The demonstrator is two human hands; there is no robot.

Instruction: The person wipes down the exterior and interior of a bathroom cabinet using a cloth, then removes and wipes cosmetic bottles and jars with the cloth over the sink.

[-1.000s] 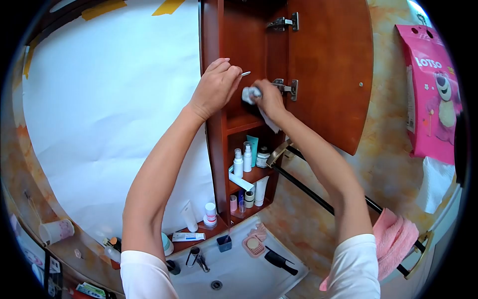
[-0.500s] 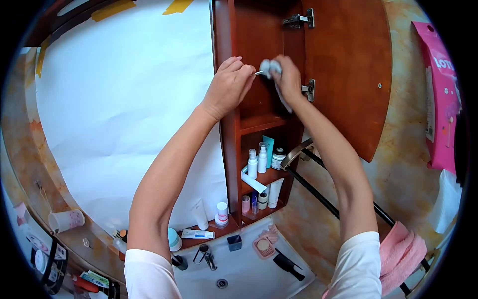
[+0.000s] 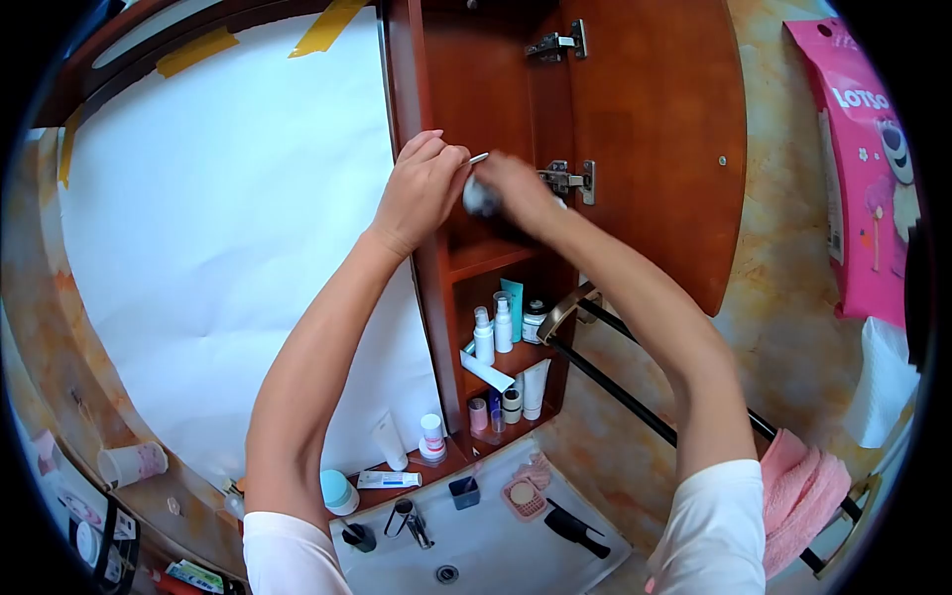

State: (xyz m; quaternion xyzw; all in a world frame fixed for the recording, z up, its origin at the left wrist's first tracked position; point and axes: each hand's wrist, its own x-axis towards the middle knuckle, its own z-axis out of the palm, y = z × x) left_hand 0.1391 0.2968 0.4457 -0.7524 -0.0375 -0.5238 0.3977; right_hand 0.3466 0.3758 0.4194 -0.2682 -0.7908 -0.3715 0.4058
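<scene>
White thin stick (image 3: 479,159), pinched between the closed fingertips of the left hand (image 3: 421,186), juts out in front of the upper compartment of the red-brown cabinet (image 3: 476,89). Right hand (image 3: 518,194) is right by it, motion-blurred, fingers curled shut on a pale wad (image 3: 481,198); exact fingertip placement can't be told, nor whether wad touches stick. Progress: cabinet door (image 3: 659,149) swung open, both items in hand, so handling looks midway; neither is set down, and how much is left can't be judged. Containers: upper compartment's visible part shows only wood and hinges. Middle compartment holds two white spray bottles (image 3: 483,339), a teal tube (image 3: 513,297) behind them and a dark-lidded jar (image 3: 534,321); a white tube (image 3: 486,372) lies slanted at its front edge. Bottom one has a pink-capped container (image 3: 478,415), a smaller jar (image 3: 512,405) and an upright white tube (image 3: 535,389). On the sink (image 3: 387,570): pink soap dish (image 3: 518,510) with a pale round bar (image 3: 523,491) in it, and near it a small dark cup (image 3: 463,498), contents unclear. Pink bag (image 3: 858,198) hangs at far right, a white sheet (image 3: 881,382) below it.
</scene>
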